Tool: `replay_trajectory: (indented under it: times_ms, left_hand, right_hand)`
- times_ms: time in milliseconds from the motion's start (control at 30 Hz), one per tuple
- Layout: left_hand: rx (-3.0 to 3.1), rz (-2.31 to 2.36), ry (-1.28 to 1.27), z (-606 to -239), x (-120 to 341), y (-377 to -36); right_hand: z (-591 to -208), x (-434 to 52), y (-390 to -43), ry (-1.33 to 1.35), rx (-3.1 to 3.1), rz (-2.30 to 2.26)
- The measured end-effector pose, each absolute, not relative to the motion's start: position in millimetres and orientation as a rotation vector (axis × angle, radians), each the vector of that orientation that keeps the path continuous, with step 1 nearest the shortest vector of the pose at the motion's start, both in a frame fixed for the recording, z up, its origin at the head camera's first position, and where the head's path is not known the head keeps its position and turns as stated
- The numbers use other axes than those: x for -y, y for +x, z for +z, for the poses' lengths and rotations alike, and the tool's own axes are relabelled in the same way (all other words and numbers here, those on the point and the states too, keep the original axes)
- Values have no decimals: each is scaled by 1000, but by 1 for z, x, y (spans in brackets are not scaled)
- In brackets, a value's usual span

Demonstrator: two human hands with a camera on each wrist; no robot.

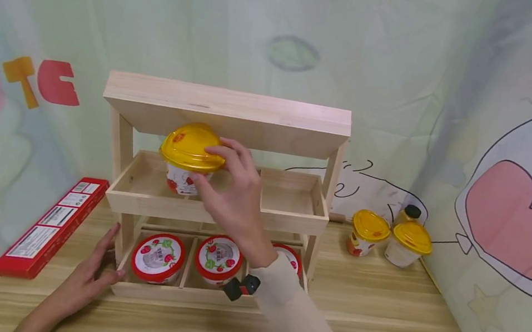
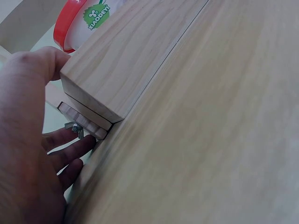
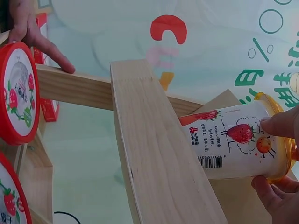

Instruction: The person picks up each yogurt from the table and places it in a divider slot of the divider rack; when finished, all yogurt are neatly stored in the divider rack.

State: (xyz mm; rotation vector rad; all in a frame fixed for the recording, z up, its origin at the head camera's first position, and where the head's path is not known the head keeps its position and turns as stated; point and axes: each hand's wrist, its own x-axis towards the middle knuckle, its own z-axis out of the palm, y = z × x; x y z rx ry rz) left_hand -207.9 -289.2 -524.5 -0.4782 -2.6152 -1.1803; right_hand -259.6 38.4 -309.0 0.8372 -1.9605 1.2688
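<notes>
The right hand (image 1: 237, 196) gripped the yellow-lidded strawberry yogurt cup (image 1: 189, 160), fingers curled around its lid above the wooden rack's (image 1: 227, 106) middle shelf. The left hand (image 1: 87, 274) rested, fingers straight, against the rack's lower left corner.

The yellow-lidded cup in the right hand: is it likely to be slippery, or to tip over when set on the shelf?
The yellow-lidded cup looks light; the right hand lifts it by fingertips alone. Its printed wall seems smooth, perhaps slippery. Wider at the lid than the base, it may tip.

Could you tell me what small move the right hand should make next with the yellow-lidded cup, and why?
Probably lower it: the right hand holds the yellow-lidded cup over the left compartment of the rack's middle shelf, seemingly not yet set down, while the left hand steadies the rack.
</notes>
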Motion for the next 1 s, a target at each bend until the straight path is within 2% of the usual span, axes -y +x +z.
replay_trajectory:
  times_ms: [367,1000]
  left_hand:
    - [2747,-1185,-391,-519,287,-208]
    - [2704,-1127,-418,-521,290,-209]
  right_hand:
    - [-304,-19,-262,889,1965,1251]
    - [-313,6,-267,882,2163,1136]
